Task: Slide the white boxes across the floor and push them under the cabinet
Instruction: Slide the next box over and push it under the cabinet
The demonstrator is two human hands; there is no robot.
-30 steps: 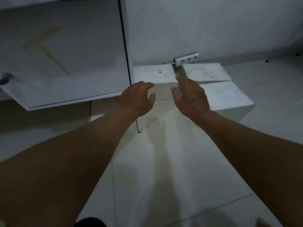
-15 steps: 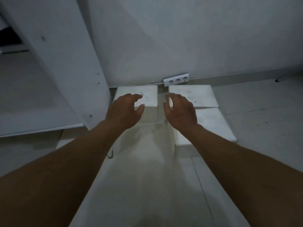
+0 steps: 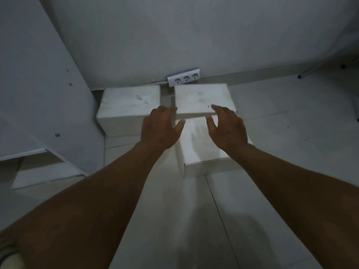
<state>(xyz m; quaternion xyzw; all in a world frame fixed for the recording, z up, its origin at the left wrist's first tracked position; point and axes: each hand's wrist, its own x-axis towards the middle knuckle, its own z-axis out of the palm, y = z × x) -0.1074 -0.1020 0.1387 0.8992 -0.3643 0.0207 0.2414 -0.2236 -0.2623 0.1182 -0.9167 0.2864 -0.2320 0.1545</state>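
Reaching with both hands open, left hand [image 3: 159, 129] and right hand [image 3: 227, 129], I risk jamming the near box [image 3: 202, 150] against the cabinet [image 3: 38, 94].

The single head-worn camera is looking steeply down and forward. It is sitting close above the pale tiled floor [image 3: 174, 220], facing the grey wall [image 3: 194, 35].

Three white boxes [image 3: 129, 102], one power strip [image 3: 183, 79], two hands [image 3: 160, 127].

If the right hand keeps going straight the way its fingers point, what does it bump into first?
Probably the far right white box by the wall: the open right hand hovers above the nearer box, its fingers already reaching that box's front edge. Depth is hard to judge.
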